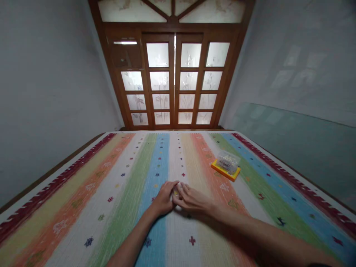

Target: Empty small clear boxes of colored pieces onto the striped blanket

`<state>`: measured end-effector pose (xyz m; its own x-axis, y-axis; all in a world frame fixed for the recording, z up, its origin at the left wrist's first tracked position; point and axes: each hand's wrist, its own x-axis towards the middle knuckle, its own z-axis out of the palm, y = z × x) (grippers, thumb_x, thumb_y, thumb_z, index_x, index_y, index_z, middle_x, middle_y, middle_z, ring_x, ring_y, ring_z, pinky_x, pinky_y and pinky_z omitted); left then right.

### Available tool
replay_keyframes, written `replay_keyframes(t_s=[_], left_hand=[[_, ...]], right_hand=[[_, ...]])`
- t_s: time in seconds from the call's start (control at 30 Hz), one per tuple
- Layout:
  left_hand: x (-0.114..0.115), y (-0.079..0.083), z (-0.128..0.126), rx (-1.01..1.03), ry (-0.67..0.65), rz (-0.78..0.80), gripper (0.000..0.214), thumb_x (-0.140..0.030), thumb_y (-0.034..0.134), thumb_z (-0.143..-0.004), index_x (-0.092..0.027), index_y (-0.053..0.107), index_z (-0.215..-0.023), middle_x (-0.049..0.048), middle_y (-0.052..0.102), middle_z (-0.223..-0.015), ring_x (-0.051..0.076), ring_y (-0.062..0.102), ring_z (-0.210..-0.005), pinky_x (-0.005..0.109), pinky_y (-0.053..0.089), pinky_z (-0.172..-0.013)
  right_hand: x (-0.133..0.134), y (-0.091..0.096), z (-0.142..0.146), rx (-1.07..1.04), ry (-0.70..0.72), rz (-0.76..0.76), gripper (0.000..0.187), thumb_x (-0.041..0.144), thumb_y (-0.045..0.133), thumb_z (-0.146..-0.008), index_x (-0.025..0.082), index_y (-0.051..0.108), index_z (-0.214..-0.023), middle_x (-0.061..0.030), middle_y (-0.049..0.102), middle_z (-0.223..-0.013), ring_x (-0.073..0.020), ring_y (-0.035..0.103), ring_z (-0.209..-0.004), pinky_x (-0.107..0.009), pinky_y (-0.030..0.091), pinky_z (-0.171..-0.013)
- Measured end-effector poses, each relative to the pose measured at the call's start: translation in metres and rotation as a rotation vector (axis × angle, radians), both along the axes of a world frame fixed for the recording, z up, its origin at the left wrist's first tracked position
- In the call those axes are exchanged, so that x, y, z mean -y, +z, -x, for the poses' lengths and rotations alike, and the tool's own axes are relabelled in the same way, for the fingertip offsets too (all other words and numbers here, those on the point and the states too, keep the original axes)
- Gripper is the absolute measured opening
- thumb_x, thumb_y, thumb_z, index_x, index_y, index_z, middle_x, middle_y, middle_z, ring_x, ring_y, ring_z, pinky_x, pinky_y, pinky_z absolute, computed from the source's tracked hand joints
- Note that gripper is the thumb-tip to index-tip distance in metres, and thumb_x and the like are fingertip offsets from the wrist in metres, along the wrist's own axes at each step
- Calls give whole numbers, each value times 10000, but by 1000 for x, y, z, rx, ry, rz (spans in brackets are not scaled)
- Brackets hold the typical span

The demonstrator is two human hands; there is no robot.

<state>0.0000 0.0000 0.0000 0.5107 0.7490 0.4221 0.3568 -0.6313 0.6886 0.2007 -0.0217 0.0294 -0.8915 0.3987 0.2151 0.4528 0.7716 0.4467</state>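
Note:
In the head view my left hand (164,196) and my right hand (190,198) meet over the middle of the striped cloth (116,207). A small thing with a yellow patch (176,193) shows between the fingertips. Fingers of both hands close around it, hiding most of its shape, so its kind is unclear. Beyond my right hand, to the right, a clear plastic box (228,161) sits on a flat yellow-orange box or tray (224,173). What the clear box contains is too blurred to name.
The cloth covers a long surface reaching toward a wooden door (174,81) with frosted panes. Pale walls rise on both sides. A greenish panel (294,144) leans along the right wall.

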Motion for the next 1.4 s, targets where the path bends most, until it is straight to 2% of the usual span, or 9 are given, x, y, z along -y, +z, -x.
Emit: replay_keyframes(t_s=[0.17,0.3,0.4,0.53,0.73,0.87,1.0,1.23,1.4], left_hand=[[-4,2,2,29,13,64,606,-85,661,-731,-161,591,-1329,133,676,-1200,272,635,-1101,460,499,-1017],[-8,4,3,66,38,101,651,-96,688,-715,-157,574,-1353,139,665,-1230,278,631,-1125,467,493,-1038],[-8,7,4,99,42,117,653,-171,715,-766,-173,538,-1394,152,639,-1311,296,606,-1213,500,461,-1087],[-6,14,6,221,-33,241,684,-249,687,-853,-213,427,-1484,162,598,-1390,276,636,-1206,480,518,-1037],[-9,21,15,194,-32,321,815,-169,682,-828,-260,325,-1556,137,603,-1349,239,645,-1175,474,521,-1045],[-21,25,28,146,-19,236,691,-182,691,-814,-241,476,-1468,132,606,-1337,247,646,-1142,479,525,-1028],[-35,30,57,47,107,116,556,-252,673,-850,-235,553,-1392,117,611,-1335,253,644,-1134,482,547,-994],[-55,42,124,-185,367,-138,516,-214,575,-901,-234,520,-1414,113,600,-1363,278,606,-1219,536,480,-1099],[-57,42,143,-343,362,-273,439,-189,452,-963,-259,565,-1381,120,603,-1372,288,587,-1279,535,490,-1104]], right_hand=[[-4,8,11,71,-21,56,246,55,408,-1008,146,510,-1212,-243,706,-1142,-290,729,-966,-484,594,-774],[-15,25,11,61,-39,177,212,137,450,-1027,137,526,-1226,-237,690,-1212,-282,717,-1031,-410,590,-785],[-25,36,3,-197,-128,445,283,235,552,-998,168,522,-1271,-175,720,-1191,-263,726,-1029,-368,582,-814],[-40,38,-12,-829,-163,808,277,261,621,-933,223,548,-1197,-111,744,-1145,-246,718,-1054,-389,557,-893],[-62,28,-16,-1095,-204,964,271,467,536,-988,213,559,-1077,-81,720,-1035,-191,744,-787,-339,605,-702],[-75,24,-12,-1147,-248,996,292,490,578,-963,208,594,-1040,-79,710,-1037,-191,729,-829,-335,608,-700],[-73,25,-14,-1147,-297,975,242,375,629,-943,185,623,-1093,-120,698,-1158,-203,711,-914,-375,588,-801],[-35,30,-42,-1001,-318,969,221,330,574,-984,181,663,-1122,-138,717,-1144,-227,703,-997,-387,567,-852],[-11,23,-53,-803,-328,858,251,297,559,-972,154,657,-1152,-152,717,-1139,-242,687,-1005,-399,542,-890]])
